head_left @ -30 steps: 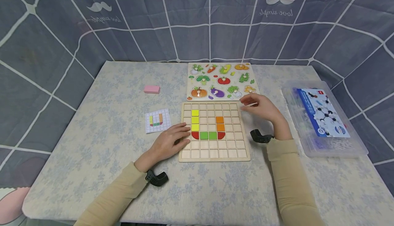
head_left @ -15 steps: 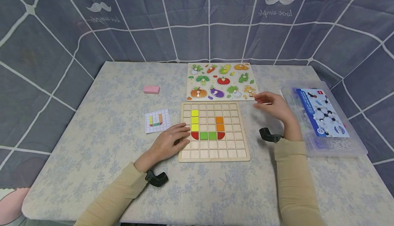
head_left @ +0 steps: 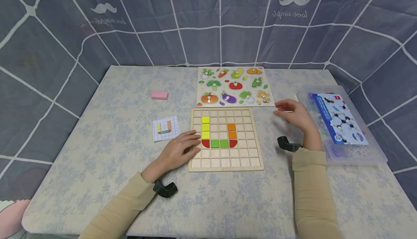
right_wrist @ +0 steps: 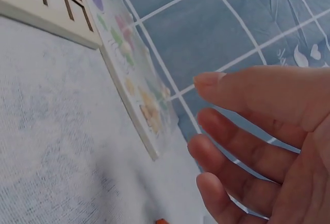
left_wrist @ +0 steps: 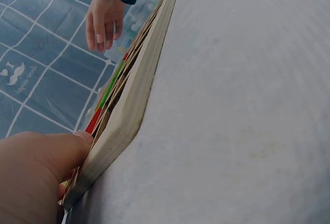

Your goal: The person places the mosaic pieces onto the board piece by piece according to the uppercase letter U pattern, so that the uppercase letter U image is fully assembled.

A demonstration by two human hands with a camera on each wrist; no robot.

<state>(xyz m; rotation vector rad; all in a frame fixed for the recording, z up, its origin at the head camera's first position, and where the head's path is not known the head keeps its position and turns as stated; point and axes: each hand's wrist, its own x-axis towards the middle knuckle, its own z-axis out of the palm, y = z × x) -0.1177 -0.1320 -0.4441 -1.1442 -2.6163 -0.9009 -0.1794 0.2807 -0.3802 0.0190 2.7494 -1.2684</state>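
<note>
A wooden grid board lies on the table with a U of coloured tiles: yellow tiles on the left, red rounded corners, green tiles along the bottom and orange tiles on the right. My left hand rests at the board's left edge, fingers relaxed over the rim; its thumb touches the edge in the left wrist view. To the right of the boards hovers my right hand, fingers loosely bent with nothing between them. Below it, a small orange piece peeks in at the right wrist view's bottom edge.
Behind the grid board lies a vegetable puzzle board. A pattern card showing a similar U and a pink block are on the left. On the right stands a clear plastic box with a blue-and-white booklet.
My right hand has moved right, from beside the grid board's upper right corner to the space nearer the plastic box. My left hand has stayed in place.
</note>
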